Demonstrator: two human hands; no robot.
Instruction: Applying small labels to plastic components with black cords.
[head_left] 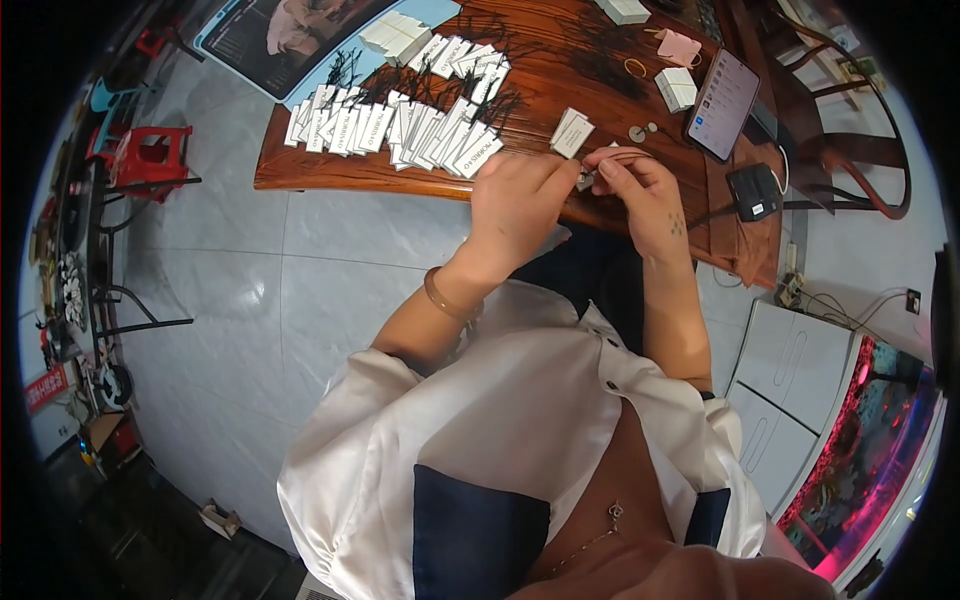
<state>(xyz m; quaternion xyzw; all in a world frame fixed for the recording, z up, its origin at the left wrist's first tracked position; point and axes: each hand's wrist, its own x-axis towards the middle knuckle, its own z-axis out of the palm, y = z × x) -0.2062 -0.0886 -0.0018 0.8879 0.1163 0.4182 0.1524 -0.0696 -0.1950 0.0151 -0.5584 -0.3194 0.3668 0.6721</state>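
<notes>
Closely, the left hand [518, 208] and right hand [652, 205] meet at the near edge of the wooden table [548, 85]

At the fingertips is a small pale piece [587, 180], largely covered and too small to identify. The right hand pinches it between thumb and bent fingers. The left hand curls toward the same spot with its back upward; its fingertips are mostly hidden, so whether it grips too I cannot tell. A bangle [440, 293] circles the left wrist.

Just beyond the fingers lie a few overlapping white tags [573, 133]. To their left, printed tags [425, 138] spread in a long, uneven heap, black strings [345, 68] trailing from them. Behind stands a white stack [396, 38], next to a blue-edged panel [315, 45].

More black strings lie farther back on the table. Toward the right are a yellow ring [635, 68], a pink item [680, 47], a white block of cards [676, 90], a lit phone [722, 105] and a black box [753, 192].

Beyond the table, a red stool [152, 160] stands at left, a wooden chair [895, 150] at right, and a white cabinet [790, 360] at lower right.
</notes>
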